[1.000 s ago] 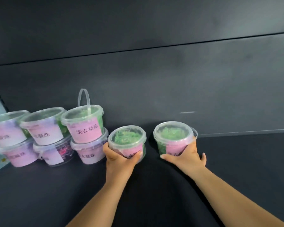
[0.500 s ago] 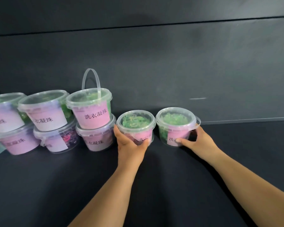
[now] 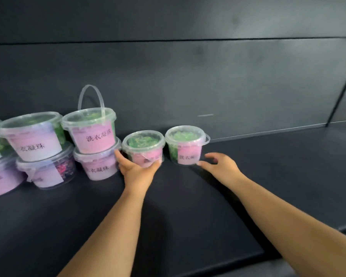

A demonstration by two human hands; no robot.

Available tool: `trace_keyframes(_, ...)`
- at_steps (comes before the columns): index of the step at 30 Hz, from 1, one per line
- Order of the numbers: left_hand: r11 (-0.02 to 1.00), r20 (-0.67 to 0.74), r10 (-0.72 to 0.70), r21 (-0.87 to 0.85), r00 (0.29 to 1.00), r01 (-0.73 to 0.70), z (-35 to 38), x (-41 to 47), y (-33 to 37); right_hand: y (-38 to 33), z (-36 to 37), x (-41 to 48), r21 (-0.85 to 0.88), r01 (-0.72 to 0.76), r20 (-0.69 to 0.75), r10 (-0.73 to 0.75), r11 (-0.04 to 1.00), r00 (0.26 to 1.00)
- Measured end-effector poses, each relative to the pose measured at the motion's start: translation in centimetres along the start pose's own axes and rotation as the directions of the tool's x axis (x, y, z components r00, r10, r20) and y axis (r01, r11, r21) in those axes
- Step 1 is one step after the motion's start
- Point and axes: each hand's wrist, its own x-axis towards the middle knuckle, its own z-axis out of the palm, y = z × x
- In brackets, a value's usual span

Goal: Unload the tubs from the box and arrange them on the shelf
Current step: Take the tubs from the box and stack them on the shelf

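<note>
Head view: left hand (image 3: 137,170) grips the middle tub (image 3: 143,141) on the shelf (image 3: 268,176); right hand (image 3: 223,166), fingers wide, beside the right tub (image 3: 186,136).

dark shelf (image 3: 268,186) bears stacked tubs (image 3: 97,168), a middle tub (image 3: 143,148), a right tub (image 3: 185,146).

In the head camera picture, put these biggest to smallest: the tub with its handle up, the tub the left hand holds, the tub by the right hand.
1. Largest: handle-up tub.
2. Then the middle tub, gripped by the left hand, and the end tub beside the right hand: they look alike, so no ranking.
</note>
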Motion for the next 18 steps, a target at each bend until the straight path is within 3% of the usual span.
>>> trace_keyframes(3,1.000,0.020,0.022,0.021,1.000,-0.023,-1.1,-4.1,2.1,-0.1,-2.9,-5.5,0.056,0.022,0.039,-0.024,0.998,0.999)
trace_keyframes(7,0.959,0.210,0.280,-0.102,0.937,-0.264,-0.6,-14.1,7.4,0.8,-9.2,-14.8,0.038,0.149,0.073,-0.152,0.988,0.986)
trace_keyframes(10,0.866,0.422,0.498,-0.197,0.758,-0.459,0.1,-24.6,9.4,3.5,-15.2,-23.4,0.011,0.178,0.016,-0.178,0.984,0.984)
trace_keyframes(12,0.818,0.543,0.563,-0.256,0.623,-0.516,0.7,-31.1,9.5,6.0,-19.1,-29.4,-0.044,0.175,-0.002,-0.176,0.984,0.984)
trace_keyframes(16,0.816,0.718,0.531,-0.290,0.451,-0.500,4.2,-43.2,8.4,12.6,-26.3,-41.5,-0.188,0.073,-0.090,-0.091,0.979,0.992)
trace_keyframes(18,0.819,0.787,0.501,-0.296,0.361,-0.491,6.9,-48.7,7.2,16.4,-29.0,-47.4,-0.226,-0.064,-0.162,0.027,0.972,0.986)
